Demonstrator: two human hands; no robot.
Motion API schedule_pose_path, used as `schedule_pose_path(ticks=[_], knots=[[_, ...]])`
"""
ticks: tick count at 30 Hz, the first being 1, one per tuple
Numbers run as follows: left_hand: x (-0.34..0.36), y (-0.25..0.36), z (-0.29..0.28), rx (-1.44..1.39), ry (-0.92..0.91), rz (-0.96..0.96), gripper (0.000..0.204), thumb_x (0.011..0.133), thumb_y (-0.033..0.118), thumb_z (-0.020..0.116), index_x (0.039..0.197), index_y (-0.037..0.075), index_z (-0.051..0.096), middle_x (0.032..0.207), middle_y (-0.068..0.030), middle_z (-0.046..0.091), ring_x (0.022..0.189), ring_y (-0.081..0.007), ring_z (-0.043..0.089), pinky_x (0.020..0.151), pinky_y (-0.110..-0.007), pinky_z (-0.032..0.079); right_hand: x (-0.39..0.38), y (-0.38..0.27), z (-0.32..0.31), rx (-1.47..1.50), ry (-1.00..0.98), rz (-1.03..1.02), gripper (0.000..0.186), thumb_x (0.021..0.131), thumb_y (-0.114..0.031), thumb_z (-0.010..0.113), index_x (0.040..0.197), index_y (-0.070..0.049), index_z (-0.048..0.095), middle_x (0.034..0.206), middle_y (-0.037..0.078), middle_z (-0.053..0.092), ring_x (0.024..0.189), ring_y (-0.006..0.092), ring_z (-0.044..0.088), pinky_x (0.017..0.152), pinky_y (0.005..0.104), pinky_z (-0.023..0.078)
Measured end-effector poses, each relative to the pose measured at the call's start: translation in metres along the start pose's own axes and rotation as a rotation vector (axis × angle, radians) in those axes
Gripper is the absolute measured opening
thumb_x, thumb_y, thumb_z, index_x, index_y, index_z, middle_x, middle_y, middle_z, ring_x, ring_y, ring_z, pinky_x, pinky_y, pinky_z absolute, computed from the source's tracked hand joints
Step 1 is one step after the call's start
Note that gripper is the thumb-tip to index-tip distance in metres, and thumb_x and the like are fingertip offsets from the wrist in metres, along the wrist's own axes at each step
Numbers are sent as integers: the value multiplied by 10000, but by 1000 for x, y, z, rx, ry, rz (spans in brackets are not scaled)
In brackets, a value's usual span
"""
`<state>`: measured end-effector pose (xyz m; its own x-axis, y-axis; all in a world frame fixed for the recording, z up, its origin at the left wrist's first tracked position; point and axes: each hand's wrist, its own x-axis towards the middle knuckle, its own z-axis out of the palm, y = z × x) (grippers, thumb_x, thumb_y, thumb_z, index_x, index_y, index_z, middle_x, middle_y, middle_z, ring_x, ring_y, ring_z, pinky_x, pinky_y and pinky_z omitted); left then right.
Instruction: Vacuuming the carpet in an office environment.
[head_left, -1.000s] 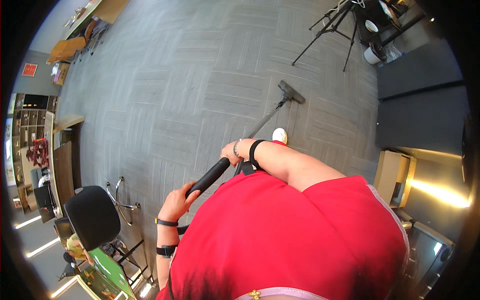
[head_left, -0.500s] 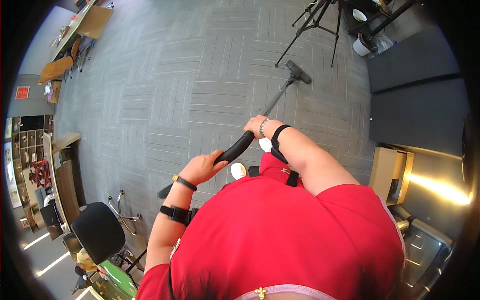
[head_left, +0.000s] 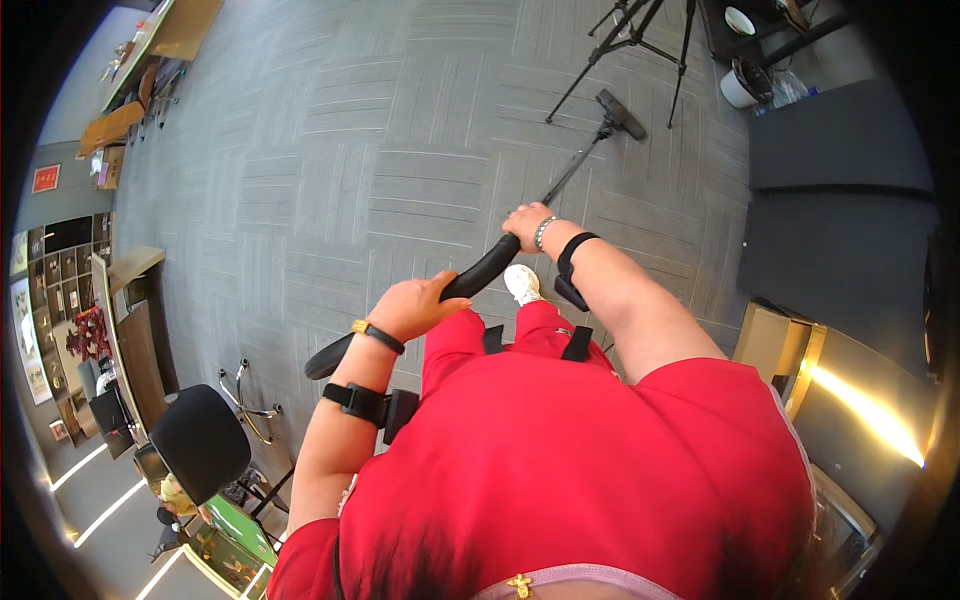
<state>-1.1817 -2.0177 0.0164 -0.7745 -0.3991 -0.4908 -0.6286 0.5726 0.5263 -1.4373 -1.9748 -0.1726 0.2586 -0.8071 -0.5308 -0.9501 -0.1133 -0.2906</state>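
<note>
L hand [head_left: 408,308] has fingers curled snug round 1 black vac [head_left: 485,271], & R hand [head_left: 530,227] does too, farther up. Its 1 flat head [head_left: 623,115] is on the gray floor [head_left: 410,120], nr 1 tripod [head_left: 637,42]. Past that is 1 white bin [head_left: 737,90] w/ prob. a dark bag [head_left: 757,88] in it, tho it's hard to see.

You stand over a grey floor [head_left: 330,200], its lined blocks set in alternating directions. Directly on it: the dark floor head [head_left: 622,114], between two feet of a black tripod [head_left: 683,66]; your white shoe [head_left: 522,284]; a chair's chrome base [head_left: 260,412] at left; a white bin [head_left: 739,87] at right.
</note>
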Motion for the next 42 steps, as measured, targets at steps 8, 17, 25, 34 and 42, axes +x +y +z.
schedule_pose_path(ticks=[8,17,25,34,42], knots=[[-90,12,-5,65,-85,-192,396,927,428,623,1181,125,613,841,-200,686,790,-423,661,674,-512,523,-1,-83,9,141,-264,-377,322,728,-376,812,973,-185,727,951,68,732,982,295,690,840,441,534],[-165,37,-11,-33,-110,-459,416,926,395,644,1266,155,614,873,-222,681,834,-434,658,715,-501,522,7,-153,7,205,-446,-613,384,709,-408,827,981,-160,717,955,102,731,972,317,686,853,458,525],[-103,15,-7,-72,78,-226,380,934,401,624,1201,131,621,851,-209,686,811,-421,661,706,-505,522,-3,-75,-10,264,-221,-396,295,711,-220,771,990,-166,693,966,98,720,999,307,681,848,445,531],[-8,16,-6,33,-134,-7,401,972,435,564,1158,85,627,719,-174,647,600,-341,640,605,-437,504,-33,-8,7,79,0,40,282,727,-242,807,975,-183,688,1040,61,691,1084,273,639,929,427,487],[-122,-8,45,151,-104,97,375,953,438,577,1063,84,633,792,-191,677,769,-425,642,669,-498,502,-60,-119,73,91,-21,18,341,717,-325,830,1010,-203,704,1089,36,685,1153,265,601,977,429,459]])
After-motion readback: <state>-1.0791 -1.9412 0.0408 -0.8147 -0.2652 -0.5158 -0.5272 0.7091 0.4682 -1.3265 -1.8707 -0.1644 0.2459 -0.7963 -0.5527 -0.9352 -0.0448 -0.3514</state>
